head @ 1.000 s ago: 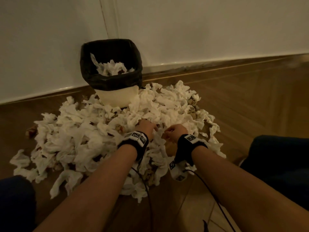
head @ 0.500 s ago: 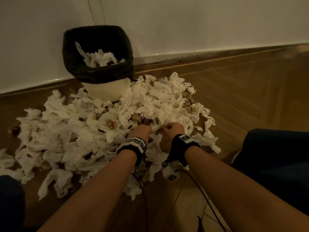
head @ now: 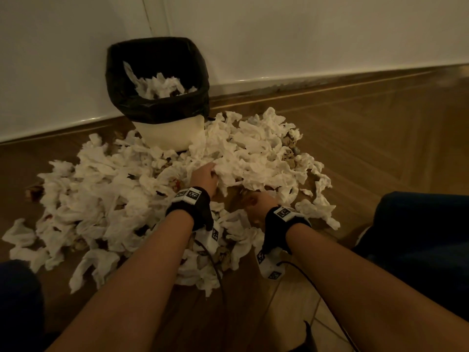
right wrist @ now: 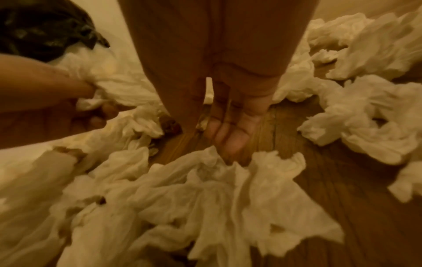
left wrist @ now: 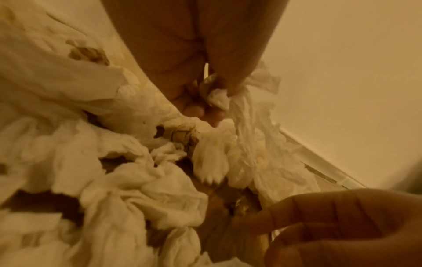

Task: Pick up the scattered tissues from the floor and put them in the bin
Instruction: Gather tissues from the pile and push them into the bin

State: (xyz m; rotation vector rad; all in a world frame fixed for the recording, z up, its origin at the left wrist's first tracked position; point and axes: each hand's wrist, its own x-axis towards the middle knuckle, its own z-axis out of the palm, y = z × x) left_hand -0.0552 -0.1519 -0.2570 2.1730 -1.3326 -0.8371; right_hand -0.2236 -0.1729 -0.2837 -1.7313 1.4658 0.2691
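Observation:
A wide heap of crumpled white tissues (head: 106, 199) covers the wooden floor in front of the bin (head: 154, 113), which has a black liner and holds some tissues (head: 162, 85). My left hand (head: 205, 174) grips a bunch of tissues (head: 243, 168) and holds it raised above the heap; in the left wrist view its fingers (left wrist: 212, 106) pinch the wad (left wrist: 219, 97). My right hand (head: 253, 201) is low beside it. Seen from the right wrist, its fingers (right wrist: 228, 140) point straight down and touch a tissue (right wrist: 217, 180) on the floor.
The bin stands against a white wall with a skirting board (head: 330, 80). Bare wooden floor (head: 380, 148) lies to the right. My knees in dark trousers are at the right (head: 418, 237) and lower left (head: 17, 301). Brown scraps (head: 35, 191) lie among the tissues.
My left hand has closed on a bunch of tissues and lifted it toward the bin. A patch of bare floor now shows under it. My right hand stays low near the floor.

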